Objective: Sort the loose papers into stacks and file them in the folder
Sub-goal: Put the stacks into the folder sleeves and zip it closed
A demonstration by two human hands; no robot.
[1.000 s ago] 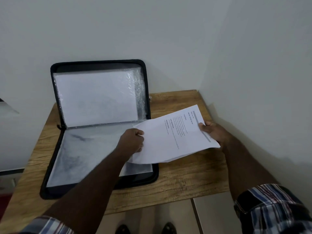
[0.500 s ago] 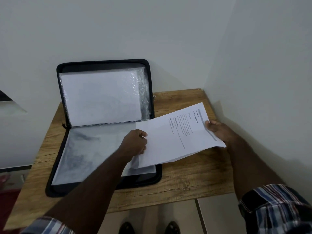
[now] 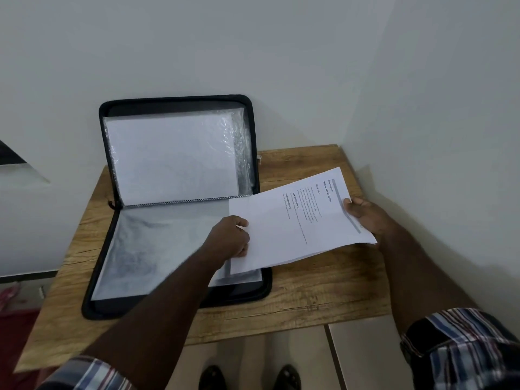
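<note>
Papers, a thin sheaf of white printed sheets [image 3: 295, 223], hang in the air between both hands, tilted so the right end sits higher than the left. The right hand [image 3: 368, 218] pinches the sheaf's right edge, thumb on top by the grey header bar and fingers hidden beneath. The left hand [image 3: 232, 239] grips the left edge with curled fingers, just over the lower right corner of the open black zip-around folder [image 3: 180, 299]. That corner of the sheaf overlaps the clear plastic sleeve [image 3: 157, 249] lying flat under the left hand (whether any sheet has entered the sleeve cannot be told). Beyond the left hand, the folder's other half stands upright against the pale wall [image 3: 253, 52], holding crinkled sleeves. Beneath both hands lies the wooden table [image 3: 323, 294]. Plaid sleeves [image 3: 461, 342] cover both upper forearms.
</note>
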